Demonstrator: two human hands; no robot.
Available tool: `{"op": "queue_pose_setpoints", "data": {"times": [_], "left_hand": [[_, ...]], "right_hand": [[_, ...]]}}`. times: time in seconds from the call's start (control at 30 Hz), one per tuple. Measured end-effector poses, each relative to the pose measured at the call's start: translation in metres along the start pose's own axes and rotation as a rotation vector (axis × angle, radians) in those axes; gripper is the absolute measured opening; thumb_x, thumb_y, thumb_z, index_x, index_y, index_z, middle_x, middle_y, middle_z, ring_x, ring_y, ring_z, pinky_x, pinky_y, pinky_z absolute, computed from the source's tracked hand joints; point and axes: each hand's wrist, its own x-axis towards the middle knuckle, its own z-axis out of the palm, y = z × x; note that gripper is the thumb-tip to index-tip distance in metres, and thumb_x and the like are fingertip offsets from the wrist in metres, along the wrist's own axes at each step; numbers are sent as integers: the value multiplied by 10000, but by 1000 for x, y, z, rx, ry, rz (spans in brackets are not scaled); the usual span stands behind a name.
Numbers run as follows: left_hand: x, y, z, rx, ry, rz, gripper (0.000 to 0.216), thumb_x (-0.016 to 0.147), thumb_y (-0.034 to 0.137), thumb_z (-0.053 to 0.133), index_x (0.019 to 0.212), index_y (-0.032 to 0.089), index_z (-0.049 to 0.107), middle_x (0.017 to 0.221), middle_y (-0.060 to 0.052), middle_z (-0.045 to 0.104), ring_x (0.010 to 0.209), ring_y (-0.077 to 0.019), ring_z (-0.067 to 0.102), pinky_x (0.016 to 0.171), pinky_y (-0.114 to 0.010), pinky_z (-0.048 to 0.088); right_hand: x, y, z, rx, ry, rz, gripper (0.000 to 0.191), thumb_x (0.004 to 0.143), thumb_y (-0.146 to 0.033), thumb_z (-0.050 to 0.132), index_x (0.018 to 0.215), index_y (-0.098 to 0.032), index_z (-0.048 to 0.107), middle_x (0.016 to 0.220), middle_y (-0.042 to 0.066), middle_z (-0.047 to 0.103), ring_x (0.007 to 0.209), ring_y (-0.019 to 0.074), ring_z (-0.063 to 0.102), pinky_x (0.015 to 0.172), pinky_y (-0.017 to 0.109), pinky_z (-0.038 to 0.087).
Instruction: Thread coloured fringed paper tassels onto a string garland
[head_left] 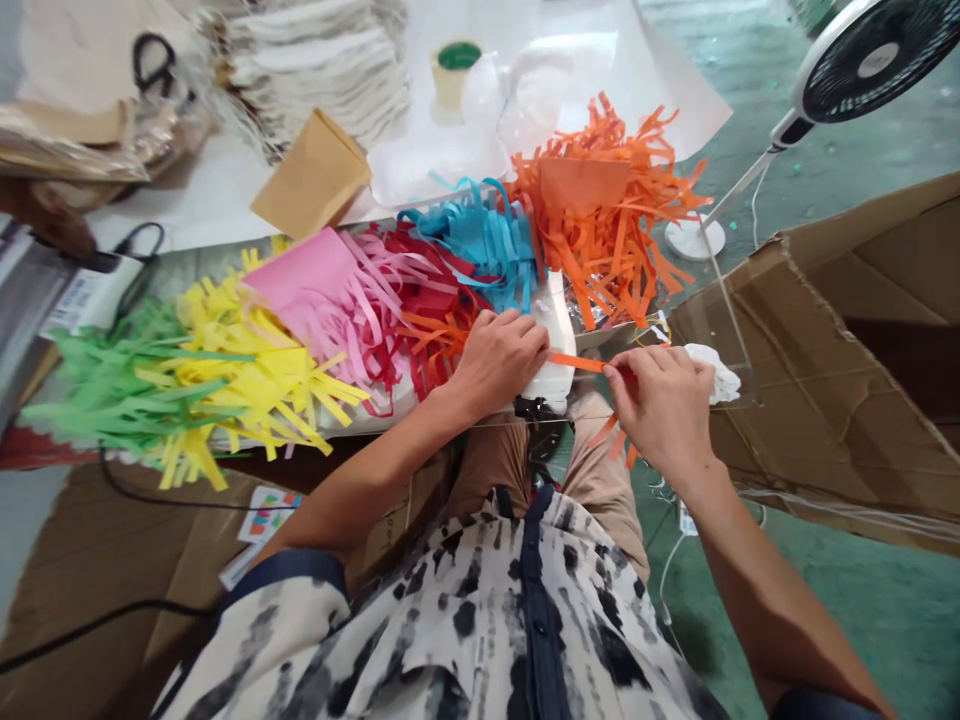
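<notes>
- Far left, a green paper fringe (112, 375) overlaps a yellow paper fringe (255, 350); a pink paper fringe (307, 275) and a red paper fringe (431, 285) follow, all left of both hands.
- A blue paper fringe (487, 235) lies just beyond the left hand (501, 358), away from the wearer.
- The left hand is palm down, its fingers bent and close together, with loose orange paper (435, 335) beside it. Its fingertips are hidden, so whether they pinch or only press cannot be told.
- In the middle, a narrow orange strip (577, 361) bridges the gap between the hands. Its long axis runs sideways, nearly straight, dipping slightly to the right; one visible end meets the left fingers, the other the right fingertips, so neither hand is clearly nearer.
- Beyond that gap, to its upper right, sits a large orange paper fringe (585, 185), apart from both hands.
- The right hand (664, 400) pinches the strip between thumb and bent forefinger, no gap showing. Short orange ends (618, 443) hang below it; a white crumpled wad (720, 375) is just beside its knuckles.
</notes>
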Motion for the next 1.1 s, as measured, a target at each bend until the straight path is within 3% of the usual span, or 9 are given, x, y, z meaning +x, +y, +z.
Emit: {"op": "queue_pose_setpoints", "data": {"times": [0.23,0.33,0.43,0.57,0.7,0.83,0.9,0.97,1.1], "left_hand": [[1,-3,2,22,-4,-45,261,1064,356,533,949,183,692,995,-116,731,993,-298,610,857,-464,387],[0,-1,4,30,84,-36,181,1047,331,580,1057,195,699,1084,-109,737,1047,-294,606,920,-477,394],[2,5,9,26,211,129,178,1075,264,556,1184,270,696,1205,-47,742,1154,-246,597,1073,-476,363],[6,10,13,57,181,401,214,1107,255,519,1092,290,729,1025,26,764,1109,-186,617,1195,-456,324],[-5,-3,10,17,188,374,230,1085,221,553,1121,305,764,1046,36,790,1114,-181,627,1249,-492,308],[-22,-23,-3,4,246,249,251,1013,159,588,938,295,784,987,49,789,1137,-212,620,1309,-595,199],[-24,-22,-9,49,300,197,197,969,163,620,857,254,753,1036,19,781,1189,-247,606,1305,-634,179],[-20,-13,-10,62,332,203,119,946,188,647,885,232,740,1158,-18,765,1228,-272,593,1260,-611,266],[2,12,2,19,237,300,129,1016,238,611,971,214,729,1082,-50,765,1081,-250,625,977,-456,461]], "right_hand": [[9,-7,-1,-41,-41,75,183,984,-344,608,857,-219,650,840,75,733,920,293,593,788,424,257],[10,-10,-1,-94,-39,99,194,979,-356,604,859,-208,647,845,95,723,931,306,585,794,433,264],[6,-12,-1,-125,47,98,193,997,-363,605,996,-188,687,1017,137,744,1045,337,580,853,460,289],[-3,-7,2,-129,145,-116,183,1058,-229,561,1121,-267,729,1159,49,777,1156,284,578,957,470,281],[-12,6,5,-112,176,-196,223,1064,-191,562,1081,-291,761,1090,-9,808,1144,252,590,956,455,278],[-15,15,0,-66,152,-197,189,1000,-197,624,1084,-267,777,1096,9,820,1124,269,596,953,475,275],[-14,14,-4,-58,144,-198,169,981,-211,633,1054,-254,779,1077,18,825,1117,280,603,956,485,272],[-11,12,-8,-70,129,-199,146,972,-226,634,1019,-243,770,1049,22,826,1124,292,610,960,491,269],[-2,9,-13,-103,90,-212,139,1007,-286,629,927,-232,729,967,13,816,1116,292,621,965,489,260]]}}
